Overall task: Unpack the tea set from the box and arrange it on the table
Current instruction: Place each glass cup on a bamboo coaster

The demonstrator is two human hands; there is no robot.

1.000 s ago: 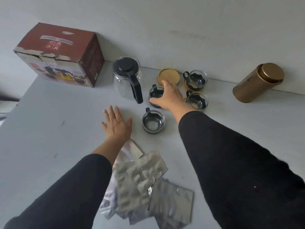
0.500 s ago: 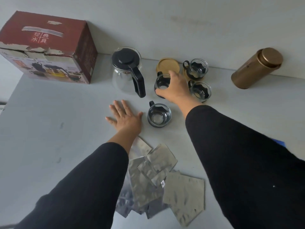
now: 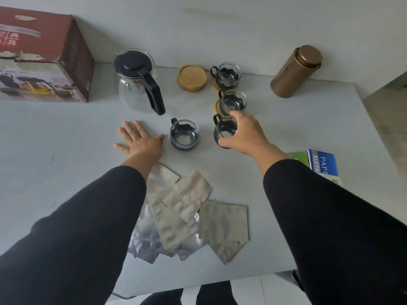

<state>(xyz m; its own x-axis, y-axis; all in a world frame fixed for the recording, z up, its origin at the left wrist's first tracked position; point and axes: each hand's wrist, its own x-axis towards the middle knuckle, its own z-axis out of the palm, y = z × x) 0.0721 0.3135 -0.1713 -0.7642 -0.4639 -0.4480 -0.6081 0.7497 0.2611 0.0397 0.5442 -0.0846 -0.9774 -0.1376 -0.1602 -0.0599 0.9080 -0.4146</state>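
Observation:
My right hand (image 3: 246,135) grips a glass cup with a dark holder (image 3: 224,132) by its rim, right of a second cup (image 3: 184,134) standing on the grey table (image 3: 55,133). My left hand (image 3: 142,142) lies flat and open on the table, just left of that second cup. Behind them two more cups (image 3: 233,101) (image 3: 226,74) rest on wooden coasters. A stack of bare wooden coasters (image 3: 192,77) sits beside the glass teapot with a black lid and handle (image 3: 138,81). The red tea-set box (image 3: 41,60) stands at the back left.
A gold tin canister (image 3: 296,71) stands at the back right against the wall. Several silver foil pouches (image 3: 187,214) lie between my arms near the front edge. A blue and a green booklet (image 3: 322,161) lie by my right sleeve. The table's right edge runs past the canister.
My right hand has carried the cup from beside the teapot, rightwards and nearer to me, to the right of the front cup. My left hand stayed flat on the table.

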